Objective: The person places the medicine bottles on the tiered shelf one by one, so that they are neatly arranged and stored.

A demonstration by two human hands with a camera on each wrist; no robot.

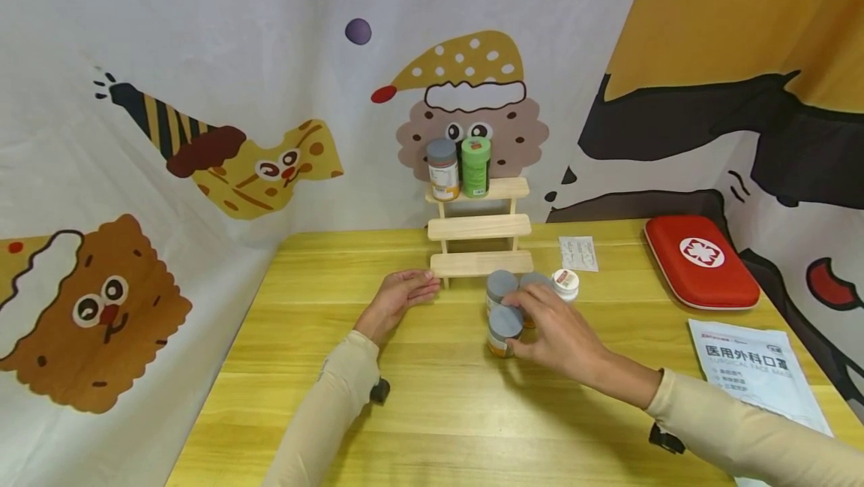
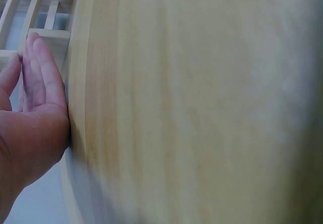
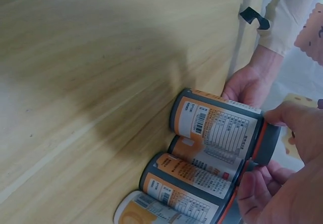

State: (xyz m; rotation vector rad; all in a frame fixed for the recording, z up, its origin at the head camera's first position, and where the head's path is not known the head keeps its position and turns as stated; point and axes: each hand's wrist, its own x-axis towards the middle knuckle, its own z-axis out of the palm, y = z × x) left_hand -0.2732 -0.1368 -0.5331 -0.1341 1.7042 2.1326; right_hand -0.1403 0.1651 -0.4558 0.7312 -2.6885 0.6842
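Beige sleeves (image 1: 331, 404) reached in from the near edge of a wood-grain tabletop (image 1: 432, 419), where a printed face-mask packet (image 1: 752, 363) lay along the right edge. Past the middle, the right hand (image 1: 560, 333) held the front gray-lidded jar (image 1: 505, 329) near its lid, thumb on one side and curled fingers on the other. That jar was upright; whether its base had left the wood could not be told. Just behind it, toward the far edge, stood a second gray-lidded jar (image 1: 502, 286) and a third gray-lidded jar (image 1: 534, 277), partly covered by the fingers, with a small white-capped bottle (image 1: 565, 284) beside them. The left hand (image 1: 398, 299) held nothing, its fingers straight and its tips at the left end of the lowest step of a stepped wooden rack (image 1: 479, 227) at the far edge.

Toward the far right corner lay a red case (image 1: 702, 262), and between it and the rack, a pale printed slip (image 1: 578, 254). On the rack's top step, an orange-and-white jar (image 1: 442, 170) and a green canister (image 1: 475, 168) stood side by side before a cartoon-print backdrop (image 1: 270, 37). Work appeared partway along: two containers were up, while four at the rack's foot seemed left to shelve.
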